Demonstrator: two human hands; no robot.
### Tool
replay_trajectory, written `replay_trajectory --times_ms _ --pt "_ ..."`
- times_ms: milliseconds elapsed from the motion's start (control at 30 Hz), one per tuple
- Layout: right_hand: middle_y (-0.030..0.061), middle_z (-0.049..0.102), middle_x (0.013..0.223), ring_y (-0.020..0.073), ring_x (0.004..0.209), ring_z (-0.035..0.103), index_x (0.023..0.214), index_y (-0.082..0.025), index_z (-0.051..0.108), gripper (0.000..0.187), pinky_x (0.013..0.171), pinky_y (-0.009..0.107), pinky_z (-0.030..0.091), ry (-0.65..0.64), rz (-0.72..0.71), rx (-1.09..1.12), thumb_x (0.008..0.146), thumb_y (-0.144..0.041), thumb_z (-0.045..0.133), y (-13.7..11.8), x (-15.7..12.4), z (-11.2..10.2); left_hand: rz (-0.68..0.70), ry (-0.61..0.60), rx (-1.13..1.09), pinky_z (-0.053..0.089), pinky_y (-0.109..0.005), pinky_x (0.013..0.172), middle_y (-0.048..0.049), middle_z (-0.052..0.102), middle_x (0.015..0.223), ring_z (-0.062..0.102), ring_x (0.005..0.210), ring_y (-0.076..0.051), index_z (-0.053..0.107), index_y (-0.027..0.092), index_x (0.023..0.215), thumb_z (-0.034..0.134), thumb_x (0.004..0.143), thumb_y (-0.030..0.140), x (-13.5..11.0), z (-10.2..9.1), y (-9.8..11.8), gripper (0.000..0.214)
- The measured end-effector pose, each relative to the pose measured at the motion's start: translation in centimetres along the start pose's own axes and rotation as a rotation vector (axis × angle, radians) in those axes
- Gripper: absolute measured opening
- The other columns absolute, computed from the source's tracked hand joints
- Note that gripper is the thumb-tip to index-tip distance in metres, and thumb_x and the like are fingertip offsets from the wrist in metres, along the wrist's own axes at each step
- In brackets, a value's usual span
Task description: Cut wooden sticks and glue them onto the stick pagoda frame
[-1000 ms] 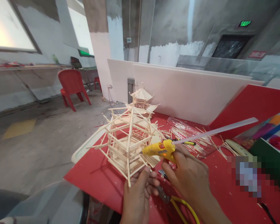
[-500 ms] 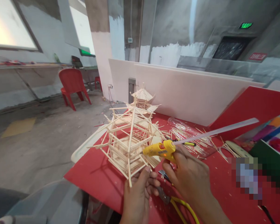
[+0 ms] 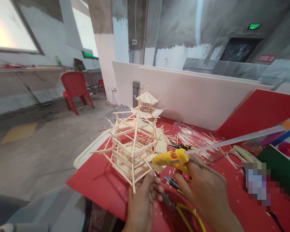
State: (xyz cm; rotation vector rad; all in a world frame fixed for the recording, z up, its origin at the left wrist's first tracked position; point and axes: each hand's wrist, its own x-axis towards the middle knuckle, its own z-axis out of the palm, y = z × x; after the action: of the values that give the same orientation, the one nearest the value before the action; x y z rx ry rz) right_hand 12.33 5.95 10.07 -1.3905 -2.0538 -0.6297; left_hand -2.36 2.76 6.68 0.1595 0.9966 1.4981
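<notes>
While the left hand (image 3: 145,194) pinches the near lower edge of the stick frame (image 3: 136,138) over the red table (image 3: 94,187), the right hand (image 3: 205,183) grips the yellow glue gun (image 3: 170,159), its nozzle near the frame's right side; a knife (image 3: 172,182) lies between the hands.

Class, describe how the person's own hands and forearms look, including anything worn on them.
The left hand and right hand are both ungloved, with no rings to be seen. The forearms are bare as far as the picture shows: no sleeve, watch or bracelet, and no markings I can make out.
</notes>
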Motion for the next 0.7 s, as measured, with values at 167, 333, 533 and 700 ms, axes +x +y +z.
replay_trajectory --times_ms 167,333,533,700 --pt "0.0041 0.071 0.085 0.0128 0.051 0.060 0.083 -0.019 0.057 0.023 0.049 0.026 0.035 0.012 -0.039 -0.001 0.092 -0.037 0.044 0.6 -0.6 -0.3 0.007 -0.001 -0.004 0.043 -0.019 0.037 -0.0039 0.068 0.058 0.058 0.044 -0.011 0.066 0.012 0.071 0.086 0.059 0.035 0.1 0.0 -0.2 0.033" --pt "0.0027 0.071 0.082 0.0136 0.051 0.061 0.088 -0.019 0.058 0.027 0.050 0.027 0.037 0.007 -0.034 0.008 0.095 -0.039 0.040 0.9 -0.9 -0.7 0.032 -0.006 0.019 0.042 -0.018 0.038 -0.0023 0.067 0.058 0.056 0.044 -0.010 0.065 0.012 0.072 0.083 0.066 0.037 0.0 0.0 -0.5 0.031" --pt "0.0038 0.070 0.076 0.0140 0.051 0.060 0.091 -0.018 0.060 0.028 0.051 0.026 0.037 0.005 -0.020 0.021 0.094 -0.038 0.041 1.5 -1.3 -1.0 0.062 0.026 0.037 0.038 -0.018 0.039 0.0000 0.063 0.055 0.051 0.042 -0.008 0.064 0.013 0.069 0.085 0.063 0.037 0.0 0.4 -0.5 0.032" --pt "0.0030 0.070 0.076 0.0145 0.051 0.061 0.095 -0.018 0.060 0.026 0.051 0.026 0.038 -0.003 -0.003 0.038 0.093 -0.037 0.043 1.6 -1.7 -0.8 0.053 0.060 0.081 0.036 -0.017 0.038 0.0011 0.062 0.054 0.049 0.041 -0.007 0.063 0.014 0.067 0.084 0.062 0.041 -0.2 0.7 -0.6 0.035"
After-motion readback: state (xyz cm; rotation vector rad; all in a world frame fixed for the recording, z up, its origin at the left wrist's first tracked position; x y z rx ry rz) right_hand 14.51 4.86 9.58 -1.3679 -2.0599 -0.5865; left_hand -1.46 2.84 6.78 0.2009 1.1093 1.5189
